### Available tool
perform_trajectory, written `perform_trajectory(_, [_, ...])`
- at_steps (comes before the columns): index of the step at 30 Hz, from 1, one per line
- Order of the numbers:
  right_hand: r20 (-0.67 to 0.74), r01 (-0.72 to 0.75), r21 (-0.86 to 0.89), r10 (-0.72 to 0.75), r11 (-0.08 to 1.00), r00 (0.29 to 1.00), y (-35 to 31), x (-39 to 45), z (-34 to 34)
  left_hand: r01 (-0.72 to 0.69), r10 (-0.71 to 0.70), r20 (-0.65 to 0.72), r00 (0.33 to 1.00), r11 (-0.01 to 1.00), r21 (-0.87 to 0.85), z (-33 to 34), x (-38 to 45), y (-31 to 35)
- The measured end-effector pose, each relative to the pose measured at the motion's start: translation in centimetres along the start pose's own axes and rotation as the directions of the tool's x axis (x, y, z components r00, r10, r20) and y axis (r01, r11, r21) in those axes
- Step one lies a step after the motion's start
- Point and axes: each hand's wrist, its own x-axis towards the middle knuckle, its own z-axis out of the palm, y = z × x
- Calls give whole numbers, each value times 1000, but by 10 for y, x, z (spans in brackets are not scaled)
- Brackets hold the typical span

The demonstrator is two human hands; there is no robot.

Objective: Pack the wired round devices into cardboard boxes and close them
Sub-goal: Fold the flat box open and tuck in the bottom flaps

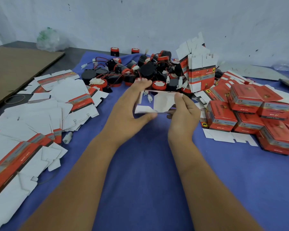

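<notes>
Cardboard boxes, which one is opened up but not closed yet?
The box held between the left hand and right hand at centre: its white inside shows. The left pile lies flat; the right stack is closed.

— How many closed red boxes [245,99]?
— About nine, but some hide at the edge.
— And round devices [147,70]?
— Too many to count. Two hands [128,110], one open box [157,102].
</notes>
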Motion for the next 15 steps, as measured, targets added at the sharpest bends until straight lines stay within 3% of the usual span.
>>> perform_trajectory(4, [153, 31, 27, -35, 999, 988, -2, -4, 2, 78, -90, -137, 986, 992, -95, -3, 2, 7])
perform_trajectory(6, [287, -29, 76, 6, 997, 958, -3, -7, 5, 125, -149, -145, 978, 978, -165, -5, 2, 8])
perform_trajectory(9, [442, -33, -5, 32, 999, 897, 0, -11, 8, 157, -193, -153, 969, 962, -222, -11, 4, 7])
perform_trajectory(12, [435, 2, -50, 20, 999, 900, 1, -14, 10, 168, -218, -152, 964, 943, -288, -15, 5, 6])
perform_trajectory(15, [440, 15, -84, 24, 996, 898, 1, -15, 10, 264, -332, -85, 939, 859, -439, -12, 7, 3])
